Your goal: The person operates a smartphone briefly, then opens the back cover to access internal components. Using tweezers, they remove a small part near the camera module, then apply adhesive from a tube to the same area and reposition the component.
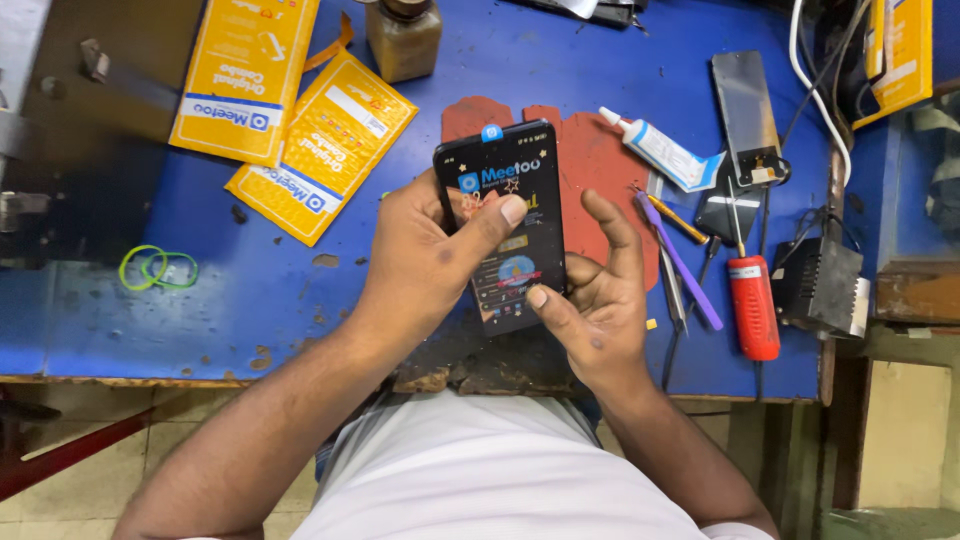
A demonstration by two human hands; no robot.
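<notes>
A black phone [506,180] with a printed protective film on its screen is held upright over the blue workbench [250,290]. My left hand [425,265] grips its left edge, thumb pressed across the upper screen. My right hand [595,305] cradles the lower right corner, thumb tip on the lower screen and fingers curled behind. A blue pull tab sticks up at the phone's top edge. Under the phone lies a reddish worn mat [600,165].
Two yellow packets [300,120] lie at the upper left, beside a brown glass bottle [403,38]. A white glue tube [660,150], a spare screen panel [748,115], a purple pry tool [685,265], tweezers, a red-handled screwdriver [753,305] and a black box [818,285] sit right. Green rubber bands [158,268] lie left.
</notes>
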